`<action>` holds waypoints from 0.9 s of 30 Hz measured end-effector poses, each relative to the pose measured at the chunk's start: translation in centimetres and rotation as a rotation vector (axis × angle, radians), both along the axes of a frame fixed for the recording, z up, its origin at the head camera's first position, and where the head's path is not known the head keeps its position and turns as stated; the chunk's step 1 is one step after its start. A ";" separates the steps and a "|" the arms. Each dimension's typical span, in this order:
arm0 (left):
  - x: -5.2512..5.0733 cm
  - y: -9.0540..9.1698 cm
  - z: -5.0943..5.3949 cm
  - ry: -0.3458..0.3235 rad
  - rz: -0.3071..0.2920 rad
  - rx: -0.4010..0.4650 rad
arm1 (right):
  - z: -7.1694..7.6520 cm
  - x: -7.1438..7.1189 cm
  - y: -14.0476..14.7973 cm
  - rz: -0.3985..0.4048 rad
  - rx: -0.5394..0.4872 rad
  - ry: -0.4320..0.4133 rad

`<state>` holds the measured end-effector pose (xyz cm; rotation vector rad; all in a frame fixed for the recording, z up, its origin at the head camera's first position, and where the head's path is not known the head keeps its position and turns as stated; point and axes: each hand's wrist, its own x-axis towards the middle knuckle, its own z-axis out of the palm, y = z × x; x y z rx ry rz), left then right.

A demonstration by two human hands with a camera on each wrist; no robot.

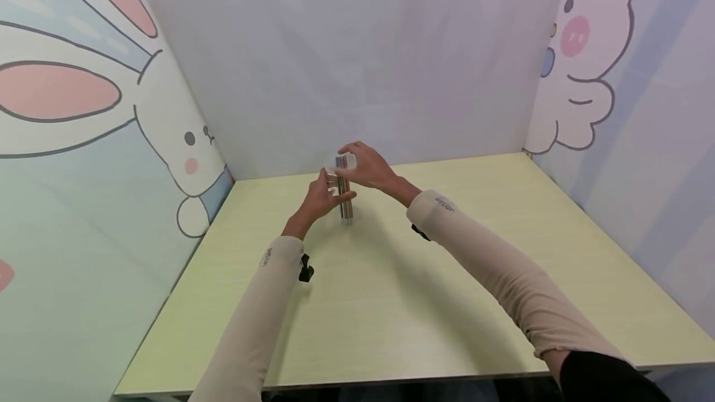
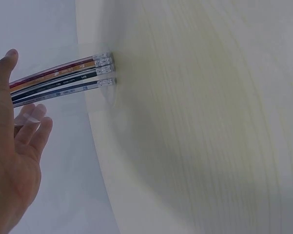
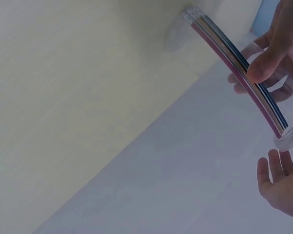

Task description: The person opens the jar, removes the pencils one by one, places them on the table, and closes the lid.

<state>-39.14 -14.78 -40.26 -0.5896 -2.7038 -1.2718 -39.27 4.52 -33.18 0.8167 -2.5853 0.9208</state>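
Several pencils (image 1: 344, 206) in dark, orange and red tones stand nearly upright in a clear container above the table, toward its back. Around the container's middle, my left hand (image 1: 320, 198) holds on, its thumb (image 3: 264, 66) lying across the front of the pencils. My right hand (image 1: 367, 167) grips the container's clear top (image 3: 288, 138) with curled fingers. In the left wrist view the pencils' lower ends (image 2: 105, 69) look clear or silvery and sit close to the tabletop. Whether the container touches the table is not plain. The clear walls are hard to make out.
A pale yellow wood-grain table (image 1: 447, 303) spreads under both arms. Behind it rises a plain grey-lilac wall (image 1: 357, 61). Cartoon-printed panels stand at the left (image 1: 72, 234) and right (image 1: 659, 160). The table's front edge lies near the body.
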 end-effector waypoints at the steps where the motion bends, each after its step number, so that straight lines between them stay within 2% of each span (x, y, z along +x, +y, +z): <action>1: 0.0 0.0 0.0 0.002 0.002 0.000 | 0.0 0.0 0.0 -0.005 0.001 0.001; 5: 0.0 0.1 0.1 -0.009 0.001 0.014 | -0.1 0.0 0.1 -0.032 0.001 0.004; 10: 0.0 0.1 0.1 -0.002 -0.004 0.002 | -0.3 0.0 0.0 -0.017 -0.008 -0.003; 16: 0.0 -0.1 0.0 -0.004 0.022 -0.010 | -0.3 0.0 -0.5 -0.039 0.035 0.008; 21: -0.1 0.0 -0.1 -0.013 0.003 0.005 | -0.2 -0.1 -0.8 -0.067 0.060 0.011; 27: 0.0 0.0 0.1 -0.035 0.015 0.021 | 0.2 0.0 -1.2 -0.070 0.072 -0.007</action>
